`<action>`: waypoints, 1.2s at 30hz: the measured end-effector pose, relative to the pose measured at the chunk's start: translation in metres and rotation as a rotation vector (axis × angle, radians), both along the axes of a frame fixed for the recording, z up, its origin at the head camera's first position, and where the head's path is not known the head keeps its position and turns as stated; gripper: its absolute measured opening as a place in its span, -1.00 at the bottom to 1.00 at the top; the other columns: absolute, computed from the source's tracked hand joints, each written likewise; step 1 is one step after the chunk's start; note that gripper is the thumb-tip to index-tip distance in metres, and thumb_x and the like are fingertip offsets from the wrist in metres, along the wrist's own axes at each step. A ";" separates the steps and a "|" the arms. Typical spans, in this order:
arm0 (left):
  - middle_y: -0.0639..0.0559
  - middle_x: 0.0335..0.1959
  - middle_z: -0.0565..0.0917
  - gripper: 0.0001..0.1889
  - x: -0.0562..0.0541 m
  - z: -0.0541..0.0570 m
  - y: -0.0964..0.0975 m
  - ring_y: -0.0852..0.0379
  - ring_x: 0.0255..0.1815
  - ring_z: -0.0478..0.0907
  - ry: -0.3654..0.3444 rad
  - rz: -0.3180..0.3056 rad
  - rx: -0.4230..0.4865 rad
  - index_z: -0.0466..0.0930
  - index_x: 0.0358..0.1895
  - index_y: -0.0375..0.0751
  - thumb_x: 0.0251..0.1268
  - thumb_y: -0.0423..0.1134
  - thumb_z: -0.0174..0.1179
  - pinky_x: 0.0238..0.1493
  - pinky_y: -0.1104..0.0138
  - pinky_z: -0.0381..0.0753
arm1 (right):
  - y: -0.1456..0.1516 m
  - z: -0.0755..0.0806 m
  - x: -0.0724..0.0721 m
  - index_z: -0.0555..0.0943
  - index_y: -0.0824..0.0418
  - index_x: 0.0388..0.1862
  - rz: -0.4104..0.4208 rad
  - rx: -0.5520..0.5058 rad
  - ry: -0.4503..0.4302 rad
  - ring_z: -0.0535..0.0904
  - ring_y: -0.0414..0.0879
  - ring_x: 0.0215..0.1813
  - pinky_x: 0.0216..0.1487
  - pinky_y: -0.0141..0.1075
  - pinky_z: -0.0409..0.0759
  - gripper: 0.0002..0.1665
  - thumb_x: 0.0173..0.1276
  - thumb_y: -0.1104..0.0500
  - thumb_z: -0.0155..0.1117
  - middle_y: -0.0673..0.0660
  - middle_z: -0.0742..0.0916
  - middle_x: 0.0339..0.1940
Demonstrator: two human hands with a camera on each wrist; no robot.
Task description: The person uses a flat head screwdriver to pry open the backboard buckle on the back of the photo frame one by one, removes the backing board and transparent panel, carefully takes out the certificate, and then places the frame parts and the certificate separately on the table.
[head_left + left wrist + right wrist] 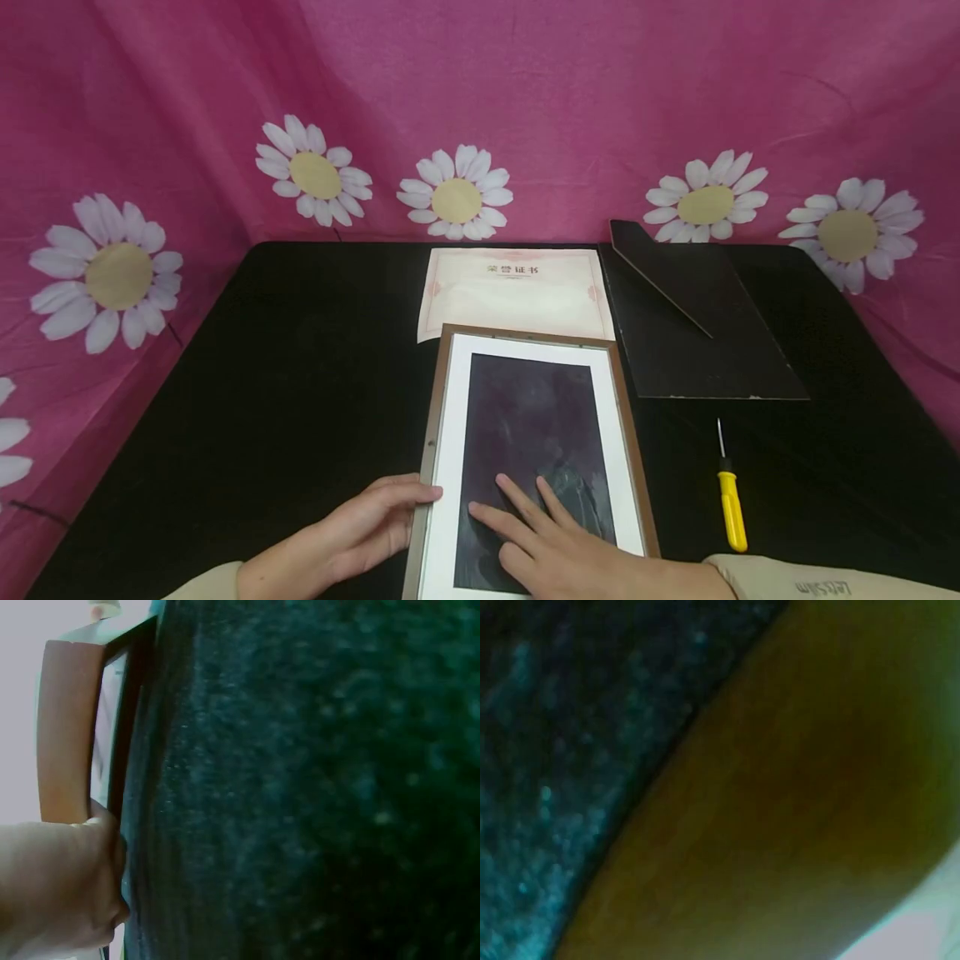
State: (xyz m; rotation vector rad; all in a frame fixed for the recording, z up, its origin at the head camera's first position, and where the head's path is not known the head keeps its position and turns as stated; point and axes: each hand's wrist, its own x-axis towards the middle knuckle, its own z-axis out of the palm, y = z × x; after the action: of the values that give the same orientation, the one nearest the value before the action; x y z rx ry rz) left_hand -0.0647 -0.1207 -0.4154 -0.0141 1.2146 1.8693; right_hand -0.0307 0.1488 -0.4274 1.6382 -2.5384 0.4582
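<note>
A brown picture frame (634, 467) lies in front of me with a white mat (535, 349) inside it. Within the mat is a dark, glossy middle (532, 417) with faint reflections. My left hand (375, 521) holds the frame's left side, thumb on top and the other fingers partly hidden below. In the left wrist view this left hand (60, 885) is against the brown frame edge (69, 735). My right hand (555, 537) rests on the dark middle with fingers spread. A blurred brown band (765, 810) fills much of the right wrist view; what it is I cannot tell.
Behind the frame lies a cream certificate (517, 292) with red print. To the right is a black backing board (720, 367) with a raised stand leg (660, 287). A yellow-handled screwdriver (731, 508) lies nearer. Everything sits on a black-covered table (300, 375) before a pink flowered cloth (570, 100).
</note>
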 end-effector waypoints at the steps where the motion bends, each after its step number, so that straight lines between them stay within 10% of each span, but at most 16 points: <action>1: 0.04 0.09 0.63 -0.53 0.000 -0.001 0.000 0.16 0.15 0.59 0.001 -0.006 0.000 0.25 0.31 -0.43 0.49 -0.20 -0.04 0.23 0.25 0.59 | 0.000 0.000 0.000 0.35 -0.04 -0.31 -0.005 -0.004 -0.009 0.28 0.31 0.46 -0.02 0.35 0.56 -0.60 0.47 -0.31 -0.06 0.14 0.29 0.52; 7: 0.12 0.13 0.63 -0.42 -0.002 -0.005 0.000 0.21 0.18 0.57 -0.045 -0.026 0.027 0.12 0.44 -0.35 0.55 -0.04 -0.13 0.24 0.32 0.55 | 0.001 0.005 0.001 0.40 -0.03 -0.26 -0.021 -0.019 -0.069 0.33 0.36 0.44 0.00 0.37 0.54 -0.59 0.45 -0.32 -0.04 0.17 0.32 0.52; 15: 0.07 0.10 0.61 -0.46 -0.002 -0.013 -0.001 0.23 0.15 0.56 -0.021 0.000 0.074 0.04 0.41 -0.47 0.56 -0.19 -0.13 0.19 0.34 0.58 | -0.001 0.011 0.007 0.46 0.02 -0.27 0.037 -0.043 0.066 0.51 0.22 0.35 0.05 0.02 0.69 -0.78 0.54 -0.05 0.01 0.26 0.55 0.36; 20: -0.06 0.08 0.61 -0.47 -0.003 -0.014 0.000 0.16 0.10 0.60 0.052 0.007 -0.067 0.07 0.34 -0.53 0.51 -0.22 -0.07 0.13 0.27 0.64 | -0.001 0.012 0.008 0.50 0.06 -0.19 0.076 -0.077 0.132 0.61 0.10 0.26 0.04 -0.18 0.71 -0.81 0.50 -0.02 0.06 0.21 0.66 0.24; 23: -0.12 -0.04 0.67 -0.50 -0.004 -0.012 -0.001 0.11 -0.02 0.67 0.189 -0.062 -0.253 0.17 0.24 -0.52 0.47 -0.18 0.02 0.04 0.20 0.70 | -0.001 0.013 0.007 0.51 0.10 -0.19 0.105 -0.105 0.165 0.67 0.03 0.19 0.03 -0.31 0.70 -0.81 0.51 0.02 0.04 0.20 0.71 0.15; 30: 0.08 -0.67 0.56 -0.69 -0.009 0.004 -0.004 0.20 -0.73 0.53 0.818 -0.216 -0.832 0.45 -0.22 -0.33 0.22 -0.14 0.28 -0.62 0.42 0.52 | -0.004 0.014 0.007 0.51 0.16 -0.21 0.137 -0.131 0.189 0.71 -0.03 0.09 -0.03 -0.45 0.68 -0.83 0.52 0.14 -0.03 0.22 0.76 0.02; 36: 0.12 -0.68 0.54 -0.80 -0.008 0.011 -0.006 0.37 -0.72 0.41 0.915 -0.171 -0.810 0.48 -0.31 -0.25 0.19 -0.23 0.31 -0.63 0.49 0.48 | -0.005 0.017 0.008 0.51 0.18 -0.21 0.138 -0.125 0.172 0.72 -0.02 0.07 -0.07 -0.46 0.68 -0.84 0.50 0.14 0.00 0.24 0.76 0.02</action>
State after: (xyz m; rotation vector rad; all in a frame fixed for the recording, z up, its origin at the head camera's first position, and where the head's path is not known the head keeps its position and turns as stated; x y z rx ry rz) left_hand -0.0723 -0.1263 -0.4043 0.5295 2.4336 1.1006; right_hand -0.0227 0.1437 -0.4108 1.7325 -2.2380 0.4560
